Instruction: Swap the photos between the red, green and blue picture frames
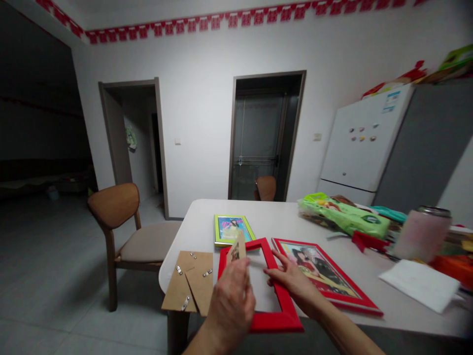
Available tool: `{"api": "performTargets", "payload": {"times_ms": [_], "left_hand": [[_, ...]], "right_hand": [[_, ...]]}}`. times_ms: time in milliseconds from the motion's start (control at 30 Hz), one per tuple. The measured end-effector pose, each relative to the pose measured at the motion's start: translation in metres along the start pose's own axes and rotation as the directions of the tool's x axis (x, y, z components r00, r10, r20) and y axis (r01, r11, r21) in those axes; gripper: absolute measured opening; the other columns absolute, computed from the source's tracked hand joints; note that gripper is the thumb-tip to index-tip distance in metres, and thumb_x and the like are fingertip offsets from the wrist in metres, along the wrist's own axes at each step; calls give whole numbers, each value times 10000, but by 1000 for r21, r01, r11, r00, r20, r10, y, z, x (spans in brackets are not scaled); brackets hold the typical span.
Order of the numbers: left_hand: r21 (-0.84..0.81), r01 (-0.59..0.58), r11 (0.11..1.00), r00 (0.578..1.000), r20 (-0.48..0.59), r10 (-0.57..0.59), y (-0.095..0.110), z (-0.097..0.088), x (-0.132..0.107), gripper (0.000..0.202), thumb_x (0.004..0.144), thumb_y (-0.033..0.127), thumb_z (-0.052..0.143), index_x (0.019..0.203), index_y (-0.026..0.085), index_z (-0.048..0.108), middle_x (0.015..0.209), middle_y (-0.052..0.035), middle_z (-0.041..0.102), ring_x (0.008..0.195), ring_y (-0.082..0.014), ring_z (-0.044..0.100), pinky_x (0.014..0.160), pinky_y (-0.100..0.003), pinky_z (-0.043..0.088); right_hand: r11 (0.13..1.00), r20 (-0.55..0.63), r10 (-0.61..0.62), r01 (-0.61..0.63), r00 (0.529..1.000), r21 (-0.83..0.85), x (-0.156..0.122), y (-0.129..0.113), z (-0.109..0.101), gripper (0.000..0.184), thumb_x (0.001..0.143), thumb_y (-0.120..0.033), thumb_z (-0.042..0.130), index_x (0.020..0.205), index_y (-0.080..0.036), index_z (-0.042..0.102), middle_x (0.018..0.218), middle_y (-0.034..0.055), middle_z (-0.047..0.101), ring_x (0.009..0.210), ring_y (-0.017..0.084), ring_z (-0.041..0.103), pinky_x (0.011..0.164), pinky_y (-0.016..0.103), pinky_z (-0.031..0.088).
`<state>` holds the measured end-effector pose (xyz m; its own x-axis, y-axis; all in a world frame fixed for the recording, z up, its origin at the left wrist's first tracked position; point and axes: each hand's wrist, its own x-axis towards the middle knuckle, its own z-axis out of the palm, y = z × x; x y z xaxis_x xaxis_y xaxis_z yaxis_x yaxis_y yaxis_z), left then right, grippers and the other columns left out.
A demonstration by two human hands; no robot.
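My left hand [234, 296] is closed around a photo [236, 248], held upright and nearly edge-on above a red picture frame [271, 323]. Through the frame's opening the white tabletop shows. My right hand [290, 278] reaches over the frame's right side with its fingers spread, the fingertips at the inner edge. To the left lies a brown backing board [173, 291] with several metal clips. Right of my right hand is a second red frame [364, 306] with a picture in it. Beyond the photo sits a smaller yellow-green frame [217, 231], also with a picture.
On the right of the white table [273, 217] are a green plastic package [347, 217], a pinkish jar [423, 234], white paper [421, 283] and other clutter. A wooden chair [114, 207] stands at the left, another chair [266, 188] behind. A fridge [364, 140] is at the back right.
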<state>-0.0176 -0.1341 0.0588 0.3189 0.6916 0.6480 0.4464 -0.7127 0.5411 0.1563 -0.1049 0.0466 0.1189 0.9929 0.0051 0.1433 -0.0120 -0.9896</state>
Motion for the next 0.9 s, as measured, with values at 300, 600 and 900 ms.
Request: {"api": "performTargets", "payload": {"times_ms": [300,600,900], "left_hand": [[-190,525,830,832,-92,-547,-68,-38,-46,429,653,174,464,1079,169,411,988,-48,579,885,-198,548,733,-275,434],[80,535,841,842,24,-539,-71,-38,-54,417,656,250,485,1059,144,482,1068,-104,549,1017,-231,479,856,-301,355],[142,490,860,869,-6,-495,-71,-40,-55,425,631,253,497,1042,147,516,1046,-96,548,1014,-227,464,890,-307,328]], "right_hand": [[590,-84,-196,49,977,-806,18,33,-18,479,646,-231,416,1081,-56,517,815,120,644,726,201,587,650,262,400],[403,40,-215,126,976,-907,22,50,-14,300,707,-208,380,901,-106,583,841,131,641,756,205,582,674,263,389],[416,52,-255,158,966,-895,21,54,-16,279,712,-208,392,879,-109,593,852,130,624,780,207,563,724,284,386]]}}
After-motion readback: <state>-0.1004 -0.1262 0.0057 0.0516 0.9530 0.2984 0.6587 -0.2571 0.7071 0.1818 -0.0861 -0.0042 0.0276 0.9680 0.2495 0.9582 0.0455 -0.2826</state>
